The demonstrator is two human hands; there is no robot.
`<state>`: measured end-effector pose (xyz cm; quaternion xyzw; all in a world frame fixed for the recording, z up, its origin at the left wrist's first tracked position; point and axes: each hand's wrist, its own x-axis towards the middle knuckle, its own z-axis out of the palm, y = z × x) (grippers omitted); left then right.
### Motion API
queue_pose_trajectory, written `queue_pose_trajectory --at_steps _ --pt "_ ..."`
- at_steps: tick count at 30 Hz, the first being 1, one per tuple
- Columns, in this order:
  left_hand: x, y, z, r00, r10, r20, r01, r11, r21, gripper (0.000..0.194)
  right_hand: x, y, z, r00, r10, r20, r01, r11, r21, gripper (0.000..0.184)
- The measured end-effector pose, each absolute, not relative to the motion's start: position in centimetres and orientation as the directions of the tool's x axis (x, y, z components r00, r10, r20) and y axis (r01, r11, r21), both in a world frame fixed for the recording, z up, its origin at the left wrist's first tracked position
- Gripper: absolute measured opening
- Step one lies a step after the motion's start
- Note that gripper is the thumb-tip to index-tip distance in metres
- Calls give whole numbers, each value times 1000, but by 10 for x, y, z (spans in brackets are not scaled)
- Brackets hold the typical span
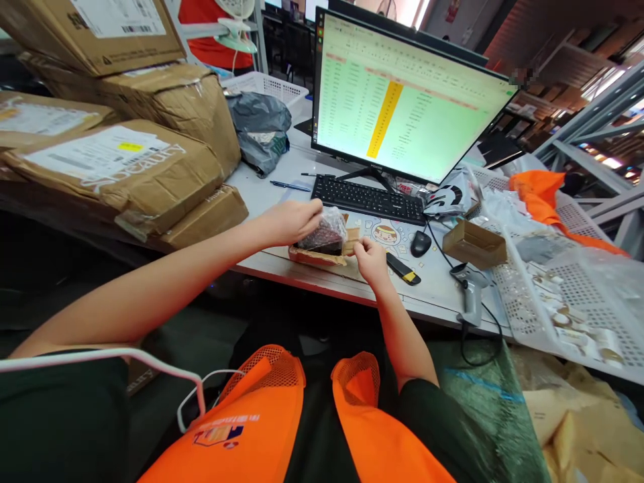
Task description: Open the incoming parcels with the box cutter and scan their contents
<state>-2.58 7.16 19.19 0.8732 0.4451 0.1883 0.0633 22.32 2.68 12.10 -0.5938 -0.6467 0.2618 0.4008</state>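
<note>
A small open cardboard box (322, 257) rests at the desk's front edge. Inside it, partly raised, is a dark item in clear bubble wrap (328, 229). My left hand (296, 221) is closed, its fingers pinching the upper left of the bubble wrap. On the other side my right hand (371, 260) pinches the box's cardboard flap (351, 241) between thumb and fingers. The item's kind is hidden by the wrap. A black and yellow box cutter (403, 270) lies just right of my right hand.
Behind the box stand a keyboard (369, 200) and a monitor (402, 100). To the right are a mouse (420, 243), a small brown box (474, 244), a barcode scanner (471, 295) and a white basket (528, 315). Large parcels (166, 168) are stacked left, beside a grey plastic bag (259, 127).
</note>
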Motion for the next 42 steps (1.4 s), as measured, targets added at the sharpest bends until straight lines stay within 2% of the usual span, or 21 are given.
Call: queue_pose_trajectory --at_steps 3,5,7,9,12,14,17,20,23,26,28,30,31,32,35,39,42 --pt "-28 85 193 369 841 396 702 -532 474 23 221 40 122 30 975 219 596 158 -787 27" --pt "-26 93 191 271 867 419 623 -489 610 20 220 47 124 23 975 222 603 164 -781 27" --pt "-22 99 188 200 904 378 523 -425 739 18 220 51 127 18 970 243 608 182 -773 22" --pt "-16 102 185 139 943 303 404 -334 852 16 220 51 131 20 939 342 587 266 -765 15" --pt "-4 104 188 63 980 187 200 -196 960 14 218 48 138 26 841 540 481 463 -745 34" --pt "5 105 196 72 987 145 79 -151 985 13 215 50 143 36 819 573 354 526 -773 44" --pt "25 105 212 148 967 207 -1 -209 978 16 213 59 155 20 855 518 91 514 -853 62" --pt "50 105 226 289 902 321 113 -365 924 17 221 68 167 0 902 432 -69 431 -900 70" --pt "71 106 236 474 821 316 343 -503 793 16 250 72 174 60 926 373 -27 375 -927 70" --pt "76 108 238 589 765 260 535 -610 585 26 290 75 176 52 951 305 201 289 -936 67" --pt "69 106 234 640 741 204 603 -648 465 32 313 78 175 16 979 203 508 167 -845 63" --pt "58 101 227 654 741 153 644 -651 403 38 324 81 172 -1 995 99 767 64 -638 58" --pt "51 96 224 643 751 151 660 -643 389 40 325 83 170 -7 998 59 842 37 -538 55" --pt "43 91 220 626 762 167 670 -635 385 41 324 85 168 -13 999 29 884 25 -467 51" --pt "18 72 209 570 766 297 641 -641 423 39 310 91 166 -37 999 -7 928 31 -372 40" --pt "-16 52 196 514 725 459 576 -688 442 37 293 96 177 -84 995 51 960 94 -264 36" --pt "-36 46 181 490 718 495 590 -691 418 35 287 99 188 -126 991 53 979 133 -152 31"
